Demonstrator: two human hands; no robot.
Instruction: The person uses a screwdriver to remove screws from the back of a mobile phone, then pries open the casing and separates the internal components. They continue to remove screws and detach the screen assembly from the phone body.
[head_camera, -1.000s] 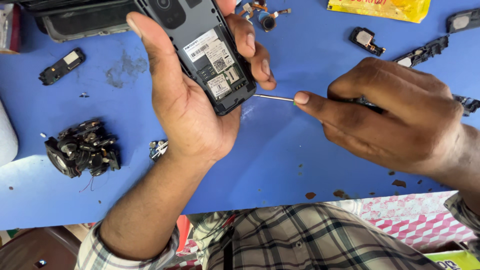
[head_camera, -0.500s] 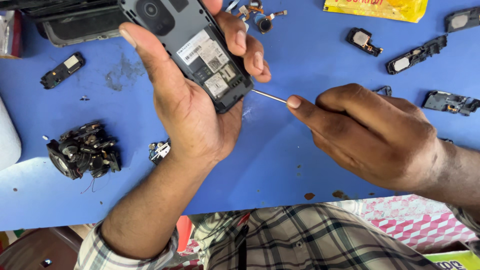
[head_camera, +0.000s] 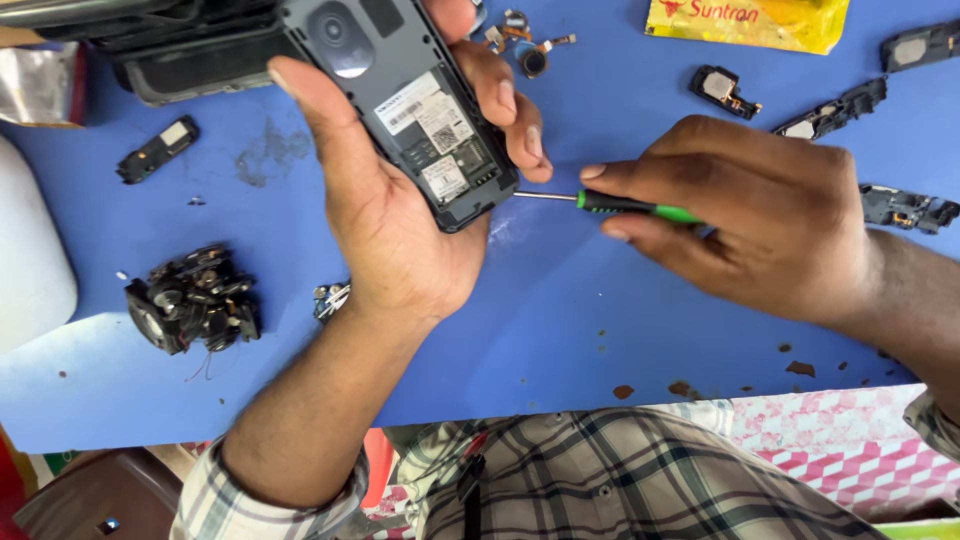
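Across the blue bench (head_camera: 560, 330) we see, from the left, a black clump of dismantled parts (head_camera: 192, 300), then our left hand (head_camera: 400, 240) with fingers (head_camera: 505, 105) wrapped around an opened grey phone (head_camera: 420, 120), back cover off. Compared with a moment ago, the green-handled screwdriver (head_camera: 610, 204) has closed in, its tip now touching the phone's lower edge. The right hand (head_camera: 750, 215) pinches its handle with fingers pressed together, small black modules (head_camera: 722, 88) lying beyond.

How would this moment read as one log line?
left hand: holds open-backed phone | right hand: holds green screwdriver, tip at phone's lower edge | surface: blue table
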